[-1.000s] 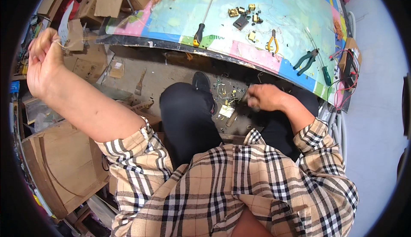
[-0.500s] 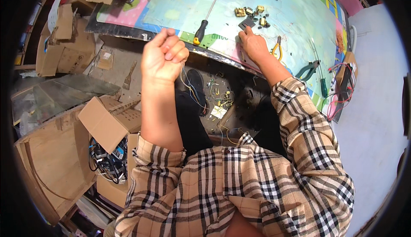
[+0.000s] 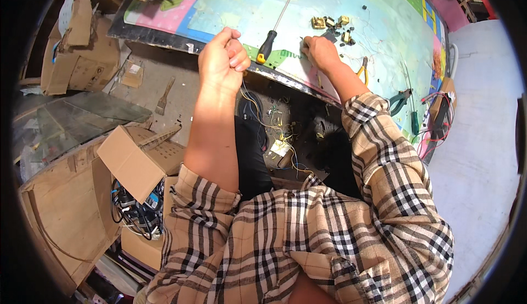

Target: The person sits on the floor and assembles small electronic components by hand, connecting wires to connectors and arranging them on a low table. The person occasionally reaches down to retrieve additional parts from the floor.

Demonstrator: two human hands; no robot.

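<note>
My left hand (image 3: 224,61) is raised in front of the table's near edge, its fingers curled closed on thin wires (image 3: 256,106). Blue, yellow and white strands hang from it toward the floor. Over the tabletop, my right hand (image 3: 323,54) has its fingers drawn together at the surface; whatever they pinch, if anything, is hidden. Just beyond them lies a dark flat piece (image 3: 330,35), partly covered by the hand. Small yellow-and-black transformers (image 3: 318,23) and black bits are gathered behind it. A long screwdriver (image 3: 267,46) with a black-and-yellow handle lies between my hands.
Right of my right hand are yellow-handled pliers (image 3: 363,69), dark green pliers (image 3: 399,101) and a green screwdriver (image 3: 414,122). Red and black leads (image 3: 442,114) lie at the table's right edge. An open carton (image 3: 134,164) of cables stands lower left. A brush (image 3: 164,98) and scraps lie on the floor.
My left hand has moved slightly right and up, the wires trailing with it. My right hand has drawn back from the dark flat piece, and its fingers have curled in.
</note>
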